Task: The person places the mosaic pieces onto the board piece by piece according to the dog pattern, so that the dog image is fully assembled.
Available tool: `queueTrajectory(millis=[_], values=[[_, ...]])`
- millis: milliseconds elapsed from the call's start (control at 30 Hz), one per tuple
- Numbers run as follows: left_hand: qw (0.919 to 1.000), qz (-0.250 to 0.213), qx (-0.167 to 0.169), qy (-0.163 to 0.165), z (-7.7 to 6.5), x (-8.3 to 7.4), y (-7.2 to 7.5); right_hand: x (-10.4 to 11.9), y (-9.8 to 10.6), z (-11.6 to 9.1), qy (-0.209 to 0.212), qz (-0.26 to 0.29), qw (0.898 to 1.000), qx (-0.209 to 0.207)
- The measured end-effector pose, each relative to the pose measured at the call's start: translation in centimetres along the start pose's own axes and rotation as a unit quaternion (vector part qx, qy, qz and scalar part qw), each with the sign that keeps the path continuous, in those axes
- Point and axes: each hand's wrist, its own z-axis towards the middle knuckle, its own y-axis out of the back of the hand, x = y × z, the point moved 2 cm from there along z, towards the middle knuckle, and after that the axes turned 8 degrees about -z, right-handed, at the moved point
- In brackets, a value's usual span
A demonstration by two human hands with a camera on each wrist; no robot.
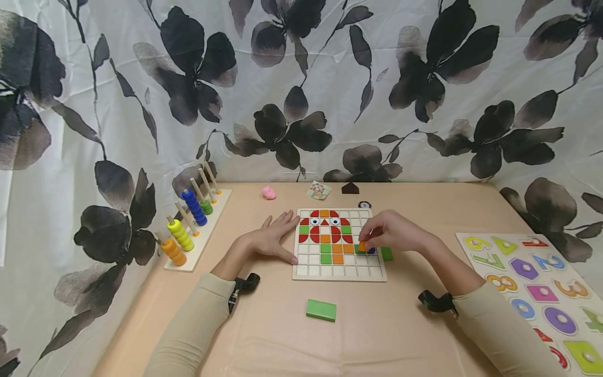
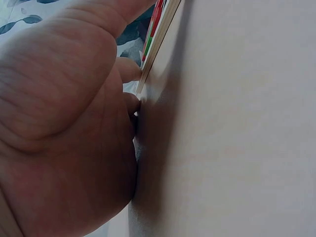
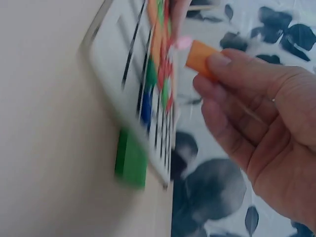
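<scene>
A white grid board (image 1: 306, 271) lies mid-table, partly filled with red, green, orange, blue and eyed tiles in a pattern. Between thumb and index finger, my right hand (image 1: 395, 231) pinches a small orange tile (image 3: 201, 58) over the right part of the board. Under those fingers, a dark green tile and a blue tile (image 3: 146, 107) sit in the grid. My left hand (image 1: 269, 241) lies with its fingers spread along the board's left side, the thumb at the edge. In the left wrist view its palm (image 2: 59, 128) stands close over the table.
One green block (image 1: 387, 254) lies against the board's right side, another green block (image 1: 321, 310) in front. A peg stand with coloured rings (image 1: 214, 220) is at left, a number-and-shape puzzle board (image 1: 509, 251) at right. Behind lie a pink piece (image 1: 269, 192) and a patterned card (image 1: 318, 190).
</scene>
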Motion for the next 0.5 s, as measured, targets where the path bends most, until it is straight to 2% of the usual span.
queueTrajectory(millis=[200, 500], values=[[1.0000, -0.004, -0.001, -0.006, 0.0, -0.2, 0.1, 1.5, -1.4, 2.0, -0.005, -0.023, 0.999, 0.030], [1.0000, -0.004, -0.004, -0.007, -0.1, -0.2, 0.1, 1.6, -3.1, 2.7, -0.004, -0.058, 0.997, 0.047]])
